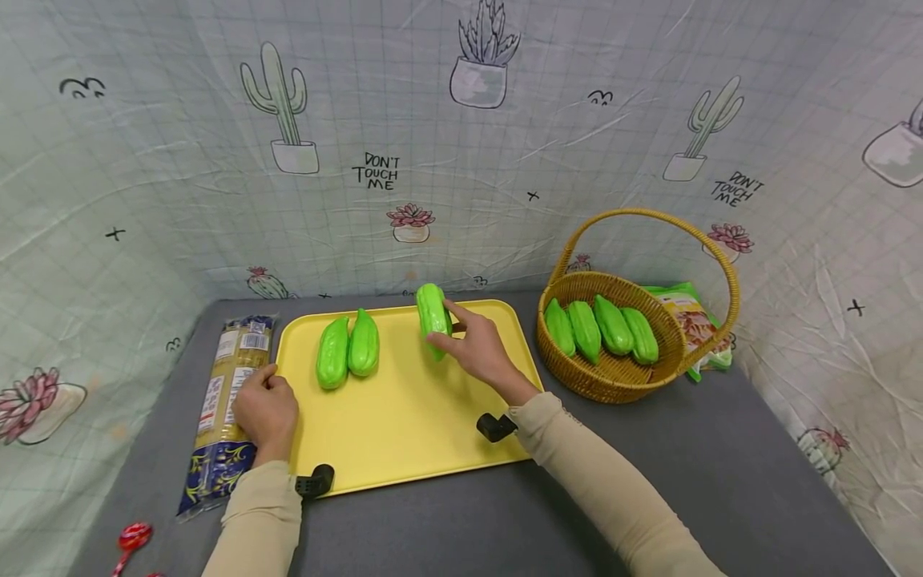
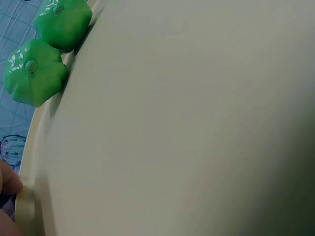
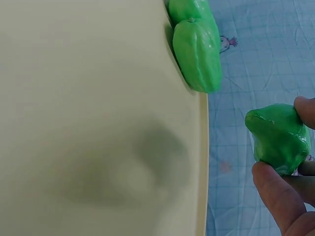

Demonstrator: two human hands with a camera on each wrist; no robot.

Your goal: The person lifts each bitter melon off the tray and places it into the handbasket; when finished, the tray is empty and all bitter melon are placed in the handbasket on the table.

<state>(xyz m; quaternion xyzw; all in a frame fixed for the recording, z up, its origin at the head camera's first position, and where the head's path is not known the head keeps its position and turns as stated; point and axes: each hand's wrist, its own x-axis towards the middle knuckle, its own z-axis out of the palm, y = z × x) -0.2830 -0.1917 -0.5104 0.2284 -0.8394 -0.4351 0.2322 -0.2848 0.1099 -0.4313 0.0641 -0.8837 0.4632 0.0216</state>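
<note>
My right hand (image 1: 479,346) pinches a glossy green ridged gourd (image 1: 432,311) between thumb and fingers over the far part of a yellow tray (image 1: 404,433). In the right wrist view, the held gourd (image 3: 278,137) appears beyond the tray's rim, with fingertips on both sides of it. Two similar gourds lie side by side at the tray's back left, a left one (image 1: 332,354) and a right one (image 1: 364,343). Loosely curled and holding nothing, my left hand (image 1: 268,407) is at the tray's left edge, overlapping a long pasta packet (image 1: 222,425).
Right of the tray stands a wicker basket (image 1: 613,391) with a tall handle and several green gourds (image 1: 613,324) inside. A green food packet (image 1: 688,308) lies behind it. At the front left is a red lollipop (image 1: 134,537). A patterned cloth (image 1: 461,200) hangs behind the grey table (image 1: 447,525).
</note>
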